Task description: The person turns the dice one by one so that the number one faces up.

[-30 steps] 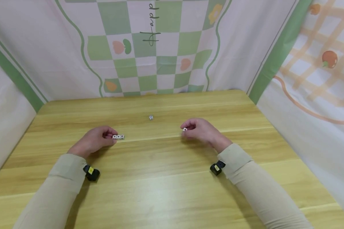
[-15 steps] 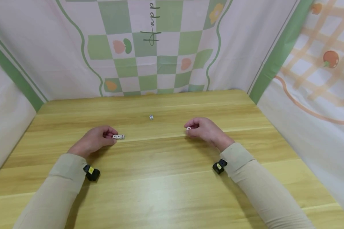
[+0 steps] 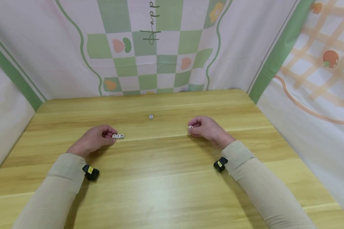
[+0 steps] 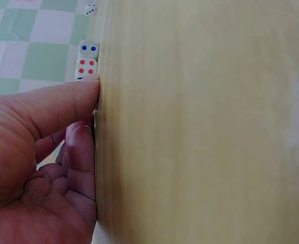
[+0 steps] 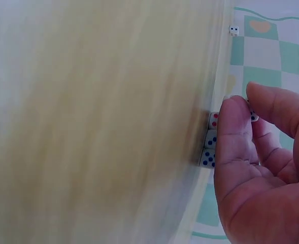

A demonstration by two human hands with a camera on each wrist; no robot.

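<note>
My left hand (image 3: 98, 139) pinches the near end of a short row of white dice (image 3: 118, 136) on the table. Blue and red pips face the left wrist view on two dice (image 4: 88, 58); the thumb partly covers another. On the right, my right hand (image 3: 207, 128) pinches a white die (image 3: 190, 127) between thumb and finger. In the right wrist view, three more dice (image 5: 209, 140) line up beside those fingers, partly covered by them; the hand hides them in the head view. A lone die (image 3: 151, 117) lies farther back, between the hands.
The wooden table (image 3: 160, 178) ends at the back against a printed cloth (image 3: 144, 66) with green and white checks. More cloth hangs on both sides. Each sleeve cuff carries a small black camera, the left one (image 3: 90, 173) and the right one (image 3: 220, 164).
My right hand has shifted a little to the right and back, carrying the pinched die with it. My left hand, its row of dice and the lone die have stayed put.
</note>
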